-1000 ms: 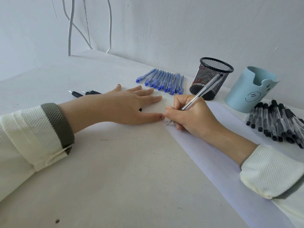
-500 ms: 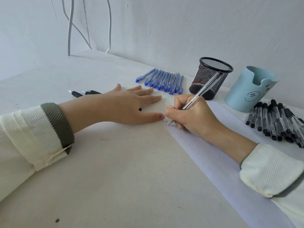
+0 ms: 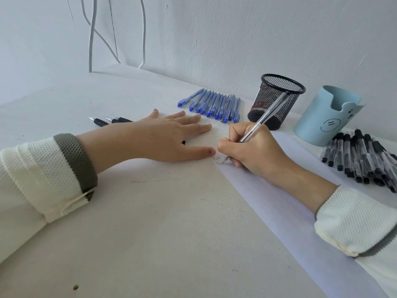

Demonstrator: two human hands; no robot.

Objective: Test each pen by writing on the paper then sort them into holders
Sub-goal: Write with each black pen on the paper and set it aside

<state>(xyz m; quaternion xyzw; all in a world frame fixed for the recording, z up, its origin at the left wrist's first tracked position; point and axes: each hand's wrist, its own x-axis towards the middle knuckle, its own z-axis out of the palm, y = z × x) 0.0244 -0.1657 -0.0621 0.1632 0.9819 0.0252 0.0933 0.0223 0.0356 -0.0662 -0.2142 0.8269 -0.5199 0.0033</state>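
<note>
**As pen [image 3: 264, 118] meets paper [image 3: 279, 201], both holders lie beyond your right hand [image 3: 253, 149]**

While your right hand pinches the pen between thumb and curled fingers, tip down on the paper beside two short written lines, the barrel slants up and away, its top end pointing at the mesh holder [image 3: 277, 102]. That holder stands just beyond your knuckles. The blue holder [image 3: 322, 119] sits to its right, next to a heap of black pens [image 3: 361, 160]. Your left hand [image 3: 163, 138] lies flat, fingers straight, thumb tip just beside the writing, with the right hand between it and both holders. By that layout the drop looks like the right hand's job: lift, reach forward along the pen's own axis, and tip it upright over a rim. Which holder it goes in cannot be told. Blue pens [image 3: 212, 104] lie in a row left of the mesh holder.
</note>
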